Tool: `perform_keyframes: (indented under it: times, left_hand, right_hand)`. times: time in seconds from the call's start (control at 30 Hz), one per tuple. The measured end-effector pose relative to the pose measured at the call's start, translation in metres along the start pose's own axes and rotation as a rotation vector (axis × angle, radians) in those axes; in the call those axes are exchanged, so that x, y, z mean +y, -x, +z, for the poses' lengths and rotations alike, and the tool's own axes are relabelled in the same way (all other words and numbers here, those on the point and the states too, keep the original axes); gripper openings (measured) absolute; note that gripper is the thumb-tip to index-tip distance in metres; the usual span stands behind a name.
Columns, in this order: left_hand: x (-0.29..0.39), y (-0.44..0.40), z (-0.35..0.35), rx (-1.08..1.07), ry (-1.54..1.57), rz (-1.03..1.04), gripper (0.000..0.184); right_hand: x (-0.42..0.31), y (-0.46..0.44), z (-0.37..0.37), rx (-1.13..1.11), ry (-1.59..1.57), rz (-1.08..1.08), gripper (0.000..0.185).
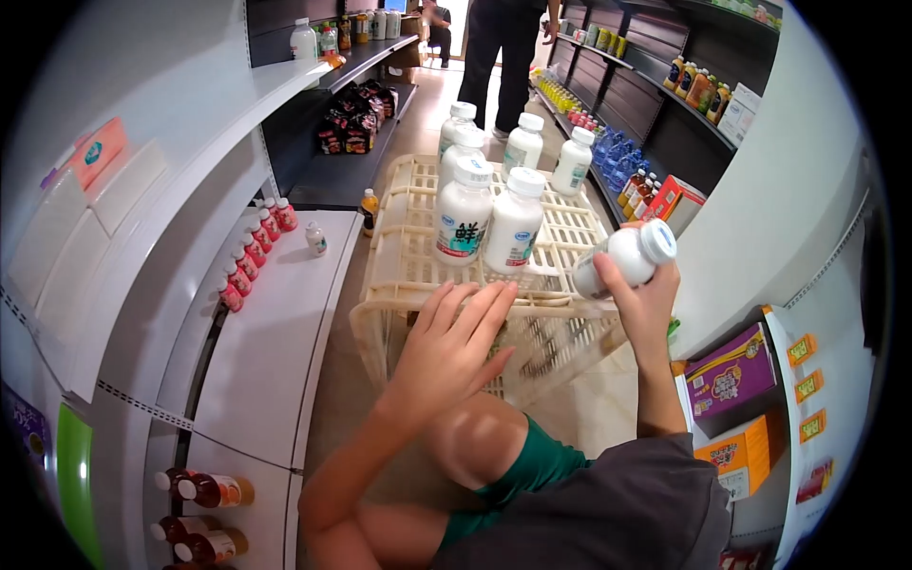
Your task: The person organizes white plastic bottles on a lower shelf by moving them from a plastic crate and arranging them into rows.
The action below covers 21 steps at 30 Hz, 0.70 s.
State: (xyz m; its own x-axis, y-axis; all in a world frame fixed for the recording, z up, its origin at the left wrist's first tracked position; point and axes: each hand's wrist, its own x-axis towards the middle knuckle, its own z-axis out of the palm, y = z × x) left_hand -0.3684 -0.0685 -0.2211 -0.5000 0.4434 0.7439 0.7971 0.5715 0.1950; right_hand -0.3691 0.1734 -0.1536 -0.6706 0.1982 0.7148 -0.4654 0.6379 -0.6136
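Note:
My right hand is closed around a white milk bottle, tilted with its cap up to the right, just off the right side of a cream plastic crate. Fingers stretched out, my left hand lies open by the crate's near edge, its fingertips close below the standing bottles. On the slatted top of the crate stand several more white milk bottles, the nearest being one with large dark lettering and another beside it. A lone small white bottle stands on the low shelf to the left.
The white low shelf on my left bears a row of pink bottles and several red-capped juice bottles. Dark shelving with drinks lines the right side. A person in dark trousers stands beyond the crate. Boxes sit at my lower right.

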Motion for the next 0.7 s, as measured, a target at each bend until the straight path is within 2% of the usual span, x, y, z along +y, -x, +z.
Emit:
perform_keyframes:
  times: [0.03, 0.17, 0.3, 0.53, 0.7]
  left_hand:
    - [-0.001, 0.001, 0.003, 0.004, 0.009, 0.000, 0.065]
    - [-0.004, 0.005, 0.009, -0.012, -0.027, 0.019, 0.063]
    - [-0.006, 0.007, 0.009, -0.018, -0.023, 0.020, 0.062]
    - [-0.009, 0.008, 0.010, 0.002, -0.032, 0.049, 0.060]
    - [-0.010, 0.009, 0.016, 0.025, -0.031, 0.034, 0.060]
  right_hand:
    - [0.006, -0.006, -0.001, -0.019, 0.012, 0.096, 0.052]
    - [0.033, -0.016, 0.006, -0.062, 0.146, 0.139, 0.056]
    - [0.032, -0.027, 0.018, -0.130, 0.310, 0.009, 0.057]
    - [0.041, -0.032, 0.027, -0.141, 0.298, 0.026, 0.058]
    - [0.038, -0.026, 0.026, -0.172, 0.309, 0.070, 0.069]
